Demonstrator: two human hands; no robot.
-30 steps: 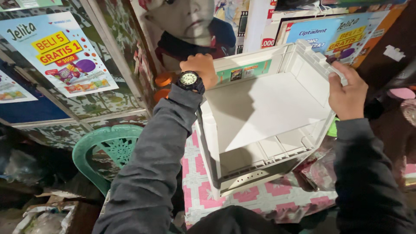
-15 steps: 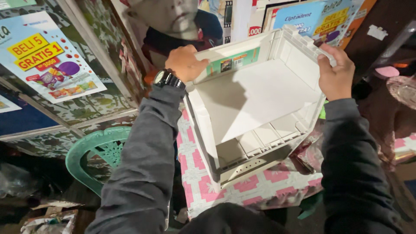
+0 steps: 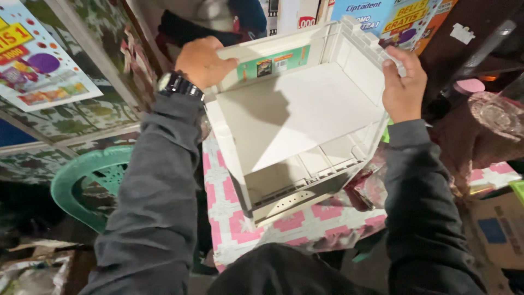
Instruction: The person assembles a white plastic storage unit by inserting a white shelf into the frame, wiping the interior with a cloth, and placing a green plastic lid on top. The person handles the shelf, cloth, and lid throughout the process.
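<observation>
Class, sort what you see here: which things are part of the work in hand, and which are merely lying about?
In hand:
white plastic crate
left hand gripping its far-left rim
right hand gripping its right rim

Lying about:
pink-and-white patterned cloth under the crate
green plastic chair
posters on the wall

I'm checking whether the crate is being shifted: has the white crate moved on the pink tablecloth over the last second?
Cannot tell. The white crate keeps about the same place against the pink tablecloth; the camera itself swung.
</observation>
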